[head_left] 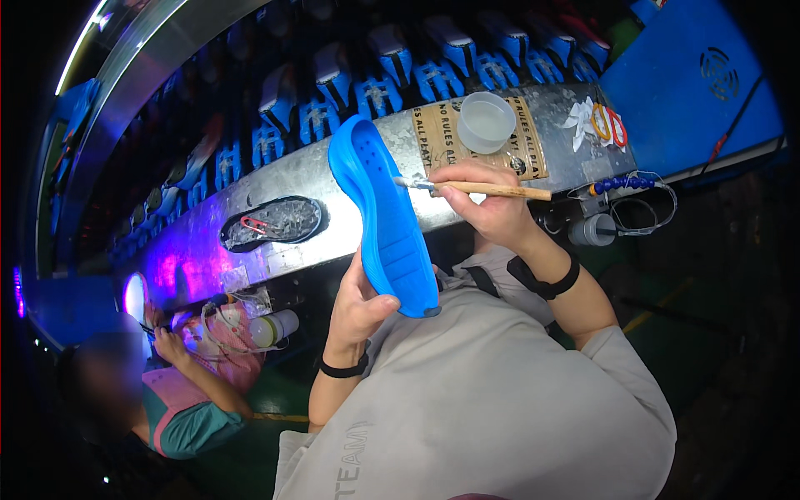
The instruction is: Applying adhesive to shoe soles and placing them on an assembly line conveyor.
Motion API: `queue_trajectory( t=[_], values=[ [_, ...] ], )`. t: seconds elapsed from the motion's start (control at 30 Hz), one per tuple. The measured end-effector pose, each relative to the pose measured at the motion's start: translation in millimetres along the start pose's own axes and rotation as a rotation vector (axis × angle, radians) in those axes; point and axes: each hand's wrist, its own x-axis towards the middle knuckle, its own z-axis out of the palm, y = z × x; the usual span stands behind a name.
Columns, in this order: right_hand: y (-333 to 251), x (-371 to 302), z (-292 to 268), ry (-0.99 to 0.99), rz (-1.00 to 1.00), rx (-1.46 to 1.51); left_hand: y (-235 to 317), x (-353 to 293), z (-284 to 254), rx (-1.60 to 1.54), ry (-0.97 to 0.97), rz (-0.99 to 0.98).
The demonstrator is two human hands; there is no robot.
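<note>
A blue shoe sole (385,218) is held tilted in front of me, its hollow inner side facing up. My left hand (360,302) grips it by the heel end, thumb over the rim. In my right hand (487,200) is a brush (500,191) with a wooden handle. Its whitish bristles touch or hover just over the sole's inner right edge, below a group of small holes; contact is hard to tell. Beyond the brush, a translucent round tub (487,123) stands on a piece of printed cardboard (433,133).
A black sole-shaped tray (272,223) with a red clip lies on the metal bench (200,258). Scissors (608,125) rest at right. Behind, blue-and-black shoe parts (379,79) line a conveyor. A co-worker (196,383) sits at lower left. A blue machine housing (700,83) stands far right.
</note>
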Motion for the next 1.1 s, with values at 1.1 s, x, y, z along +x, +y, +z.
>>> queue_trajectory(
  t=[1.1],
  values=[
    [-41.4,-39.3,-25.7,-0.069,0.157,0.089,1.2,5.5,3.3,0.150,0.044,0.120]
  ],
)
